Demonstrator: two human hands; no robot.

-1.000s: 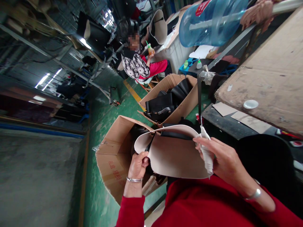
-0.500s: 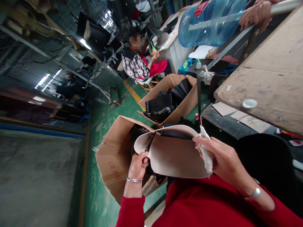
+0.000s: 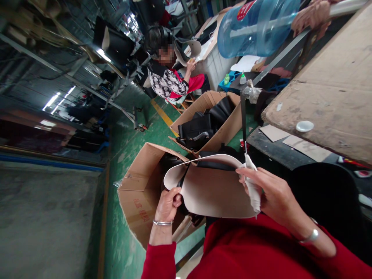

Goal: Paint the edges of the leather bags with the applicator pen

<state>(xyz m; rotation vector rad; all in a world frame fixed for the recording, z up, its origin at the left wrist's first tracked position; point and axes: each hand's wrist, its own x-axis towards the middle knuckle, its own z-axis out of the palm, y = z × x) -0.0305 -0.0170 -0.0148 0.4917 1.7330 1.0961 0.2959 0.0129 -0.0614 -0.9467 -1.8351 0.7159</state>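
I hold a curved beige bag panel (image 3: 212,190) with a black strap along its top edge in front of my red-sleeved chest. My left hand (image 3: 168,203) is closed on the panel's left edge, thumb and fingers pinching it. My right hand (image 3: 273,195) grips the panel's right edge together with a white cloth (image 3: 252,186) wrapped under its fingers. A thin black strap (image 3: 243,120) rises upright from the panel near my right hand.
An open cardboard box (image 3: 139,186) stands on the green floor just under the panel. A second box (image 3: 215,116) behind it holds black bags. A cardboard-topped workbench (image 3: 334,89) is at right with a white lid (image 3: 304,126). A seated co-worker (image 3: 170,75) works further back, under a blue water jug (image 3: 255,25).
My hands and the panel have barely shifted. The co-worker in the back has lowered and turned the beige piece they hold.
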